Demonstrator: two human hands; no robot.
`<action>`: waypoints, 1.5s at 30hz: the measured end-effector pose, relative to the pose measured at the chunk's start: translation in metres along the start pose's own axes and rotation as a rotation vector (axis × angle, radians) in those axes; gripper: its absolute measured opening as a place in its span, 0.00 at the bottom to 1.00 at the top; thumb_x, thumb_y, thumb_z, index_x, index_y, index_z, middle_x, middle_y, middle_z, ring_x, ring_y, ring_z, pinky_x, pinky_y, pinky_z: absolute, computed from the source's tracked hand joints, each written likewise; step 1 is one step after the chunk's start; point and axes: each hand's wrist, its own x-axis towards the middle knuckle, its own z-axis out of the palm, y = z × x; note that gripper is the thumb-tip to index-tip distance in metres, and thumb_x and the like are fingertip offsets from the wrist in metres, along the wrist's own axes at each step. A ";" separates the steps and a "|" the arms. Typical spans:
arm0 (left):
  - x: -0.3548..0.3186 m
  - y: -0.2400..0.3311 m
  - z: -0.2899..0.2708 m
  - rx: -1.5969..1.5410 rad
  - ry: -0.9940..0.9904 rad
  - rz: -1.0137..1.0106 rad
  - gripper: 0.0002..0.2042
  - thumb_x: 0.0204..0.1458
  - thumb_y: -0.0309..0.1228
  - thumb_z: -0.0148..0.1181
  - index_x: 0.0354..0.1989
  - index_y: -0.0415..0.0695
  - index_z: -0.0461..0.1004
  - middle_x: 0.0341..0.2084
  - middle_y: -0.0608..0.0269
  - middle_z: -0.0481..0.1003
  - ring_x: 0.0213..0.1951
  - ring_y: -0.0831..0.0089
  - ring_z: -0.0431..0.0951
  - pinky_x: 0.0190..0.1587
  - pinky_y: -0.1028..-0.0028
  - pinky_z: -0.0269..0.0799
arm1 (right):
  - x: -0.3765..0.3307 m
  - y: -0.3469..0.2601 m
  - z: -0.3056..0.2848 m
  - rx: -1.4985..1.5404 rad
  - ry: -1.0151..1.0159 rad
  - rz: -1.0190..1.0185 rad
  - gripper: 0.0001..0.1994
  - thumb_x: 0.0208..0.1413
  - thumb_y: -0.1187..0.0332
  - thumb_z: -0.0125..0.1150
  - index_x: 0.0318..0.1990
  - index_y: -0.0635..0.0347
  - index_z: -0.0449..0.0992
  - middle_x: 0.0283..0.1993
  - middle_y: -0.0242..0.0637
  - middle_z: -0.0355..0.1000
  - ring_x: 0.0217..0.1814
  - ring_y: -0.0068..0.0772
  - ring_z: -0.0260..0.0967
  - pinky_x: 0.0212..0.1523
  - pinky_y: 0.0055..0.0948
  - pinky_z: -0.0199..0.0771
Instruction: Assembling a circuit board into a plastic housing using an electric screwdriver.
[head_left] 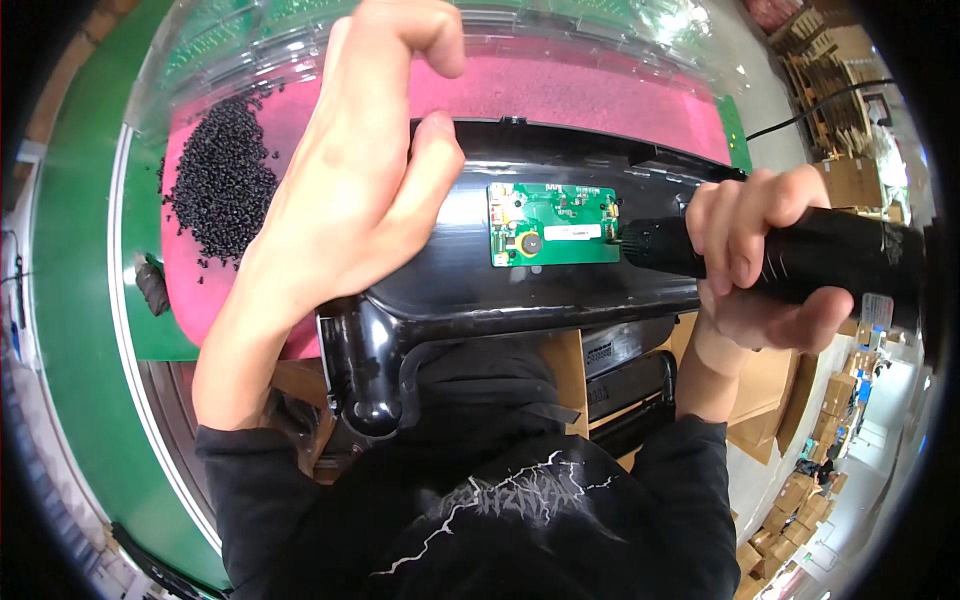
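A black plastic housing (450, 295) lies across the work surface in front of me, its hollow side up. Inside it sits a green circuit board (575, 250) with a round component near its lower left and a white label. My right hand (760, 240) is wrapped round a black electric screwdriver (840, 260), held almost level. The tool's tip meets the board's right edge, near a corner screw spot. Over the housing's left part is my left hand (365, 170), fingers bent, thumb and forefinger apart with nothing visible between them. Its other fingers are partly hidden.
A heap of small black screws (220, 180) lies on the pink mat (600, 90) at the left. Clear plastic trays (300, 45) stand behind. A dark rolled item (152, 288) rests on the green table (80, 250). Below the housing is a cardboard box (565, 375) with black parts.
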 end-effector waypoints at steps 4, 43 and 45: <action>0.001 -0.003 -0.005 0.302 -0.184 -0.106 0.15 0.51 0.19 0.52 0.49 0.38 0.68 0.45 0.53 0.70 0.52 0.56 0.69 0.59 0.64 0.63 | 0.008 -0.005 -0.016 0.152 0.021 0.200 0.30 0.50 0.38 0.65 0.42 0.57 0.67 0.22 0.22 0.62 0.17 0.15 0.54 0.26 0.21 0.54; 0.001 -0.011 -0.012 0.307 -0.460 -0.208 0.13 0.57 0.28 0.57 0.49 0.37 0.73 0.43 0.47 0.77 0.49 0.50 0.76 0.53 0.60 0.71 | 0.010 -0.066 0.010 -0.669 0.201 -0.641 0.38 0.56 0.54 0.65 0.69 0.62 0.57 0.70 0.54 0.55 0.70 0.57 0.54 0.65 0.68 0.56; 0.015 -0.009 -0.011 0.324 -0.459 -0.154 0.13 0.56 0.27 0.56 0.48 0.37 0.73 0.42 0.46 0.77 0.47 0.49 0.76 0.52 0.60 0.72 | 0.019 -0.082 -0.003 -0.690 0.214 -0.688 0.37 0.56 0.54 0.65 0.68 0.61 0.57 0.70 0.54 0.56 0.69 0.56 0.55 0.64 0.67 0.56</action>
